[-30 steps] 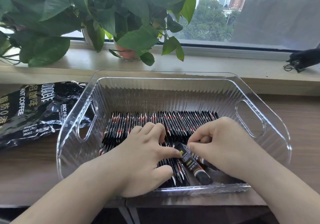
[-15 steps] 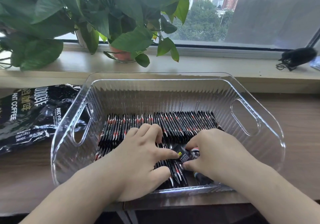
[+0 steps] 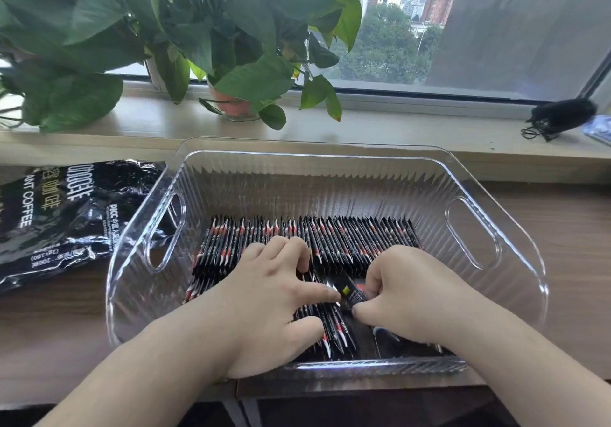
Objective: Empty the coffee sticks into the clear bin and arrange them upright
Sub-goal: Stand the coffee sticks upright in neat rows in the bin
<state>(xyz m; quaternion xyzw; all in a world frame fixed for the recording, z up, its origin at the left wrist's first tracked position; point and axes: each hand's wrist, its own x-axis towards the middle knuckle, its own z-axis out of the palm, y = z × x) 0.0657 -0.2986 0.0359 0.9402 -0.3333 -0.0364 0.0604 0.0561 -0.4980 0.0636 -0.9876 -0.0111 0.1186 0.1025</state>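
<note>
A clear ribbed bin [image 3: 515, 228] with handle cut-outs stands on the wooden table. Black and red coffee sticks [image 3: 330, 238] stand on edge in rows inside it. My left hand [image 3: 267, 297] rests on the front row, fingers spread across the sticks, index finger touching a loose stick. My right hand [image 3: 406, 291] pinches that loose coffee stick [image 3: 350, 291] between thumb and fingers and holds it tilted at the end of the front row. A few more sticks lie under my right hand, mostly hidden.
A crumpled black coffee bag [image 3: 56, 215] lies left of the bin. Potted plants [image 3: 238, 109] stand on the windowsill behind. A black object with a cord [image 3: 558, 116] sits on the sill at far right.
My right hand has drawn the loose stick up from lying flat near the front wall and brought it against the row beside my left index finger. The left hand stayed put.
</note>
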